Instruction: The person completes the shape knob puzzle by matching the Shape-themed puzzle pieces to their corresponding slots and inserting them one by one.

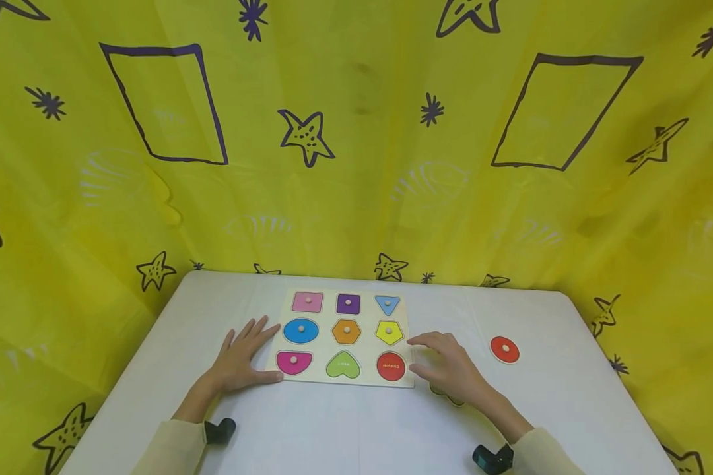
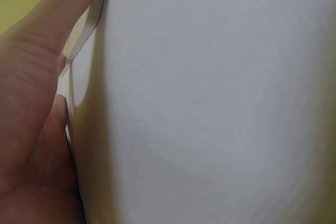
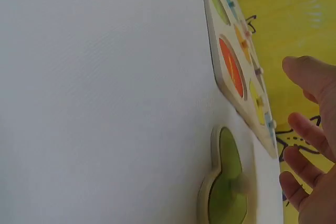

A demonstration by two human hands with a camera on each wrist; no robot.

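A wooden knob puzzle board [image 1: 325, 316] lies on the table in the head view. My left hand [image 1: 243, 355] is spread at its left edge, with fingertips and thumb touching it. Near the board's right edge hovers my right hand [image 1: 451, 366], fingers loosely bent and nothing between them. A green heart-shaped knob piece [image 3: 226, 192] lies below that hand, partly hidden by it in the head view. Farther right is a red round knob piece [image 1: 504, 350]. On the board, the green heart recess [image 1: 343, 365] and red circle recess [image 1: 391, 366] show no knobs; the other shapes have them.
The table has a white cover [image 1: 356, 429]. Behind and around it hangs a yellow curtain [image 1: 356, 198] with dark star drawings. A dark device sits at each wrist, at the left cuff [image 1: 220, 431] and the right cuff [image 1: 492, 459].
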